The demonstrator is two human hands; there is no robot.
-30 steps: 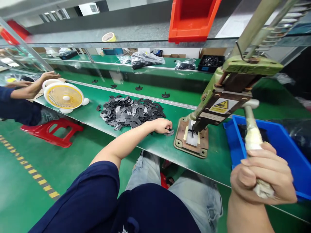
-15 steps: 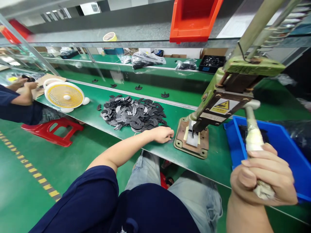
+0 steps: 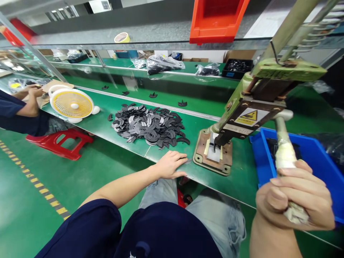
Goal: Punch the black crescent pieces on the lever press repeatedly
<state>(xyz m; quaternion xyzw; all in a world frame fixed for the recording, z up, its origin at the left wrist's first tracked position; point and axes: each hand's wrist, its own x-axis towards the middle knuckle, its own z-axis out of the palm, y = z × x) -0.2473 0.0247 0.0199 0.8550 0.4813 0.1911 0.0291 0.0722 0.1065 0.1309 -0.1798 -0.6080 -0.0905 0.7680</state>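
Observation:
My right hand [image 3: 298, 197] is wrapped round the taped handle of the press lever [image 3: 285, 152]. My left hand [image 3: 170, 165] rests at the bench's front edge, thumb apart and fingers stretched out. Its fingertips touch or lie beside a small grey piece [image 3: 189, 161], mostly hidden. Beyond that hand lies a heap of curved black and grey flat pieces [image 3: 150, 125]. The green hand press [image 3: 249, 107] stands to the right, with a dark part [image 3: 215, 146] under its head on the base plate [image 3: 200, 157].
A blue bin [image 3: 319, 161] holding dark parts sits right of the press. Several black curved parts [image 3: 182, 103] line the back of the bench. A fan [image 3: 72, 104] stands at left, near another person [image 3: 24, 111]. An orange bin [image 3: 217, 25] sits on the shelf above.
My left hand has moved slightly left and toward me, its fingers spreading from a closed grip. A curved black piece now shows at the heap's right edge. My right hand stays on the lever.

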